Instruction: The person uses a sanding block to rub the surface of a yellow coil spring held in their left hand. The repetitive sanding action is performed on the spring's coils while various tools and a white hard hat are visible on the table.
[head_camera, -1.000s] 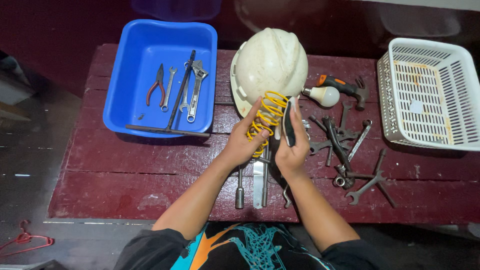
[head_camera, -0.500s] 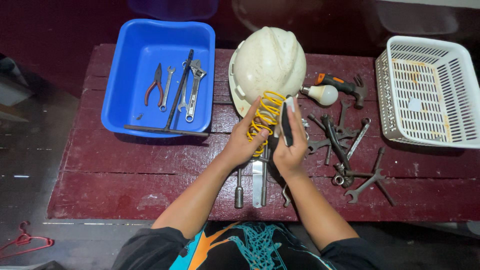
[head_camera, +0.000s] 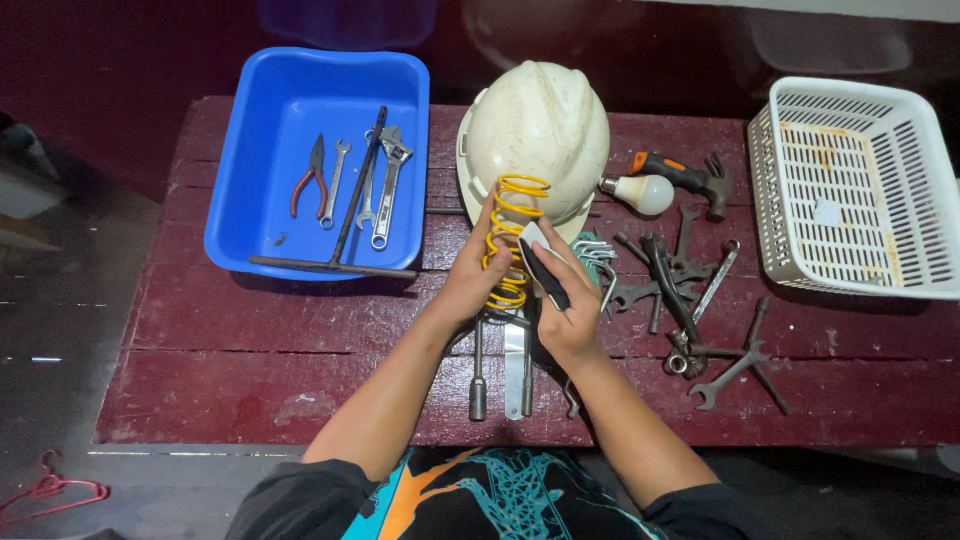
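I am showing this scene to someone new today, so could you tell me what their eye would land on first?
Most likely the yellow coil spring held upright at the table's middle by the left hand, with the right hand gripping a dark flat tool beside it. Just behind stands a white hard hat. A bright blue tub of hand tools sits at the left, a white basket at the right.

blue tub (head_camera: 262, 215), white helmet (head_camera: 540, 120), bulb (head_camera: 645, 194), hammer (head_camera: 690, 176), white basket (head_camera: 770, 190)

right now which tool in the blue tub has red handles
The pliers at the left of the blue tub; the wrenches and the long bar beside them are bare metal.
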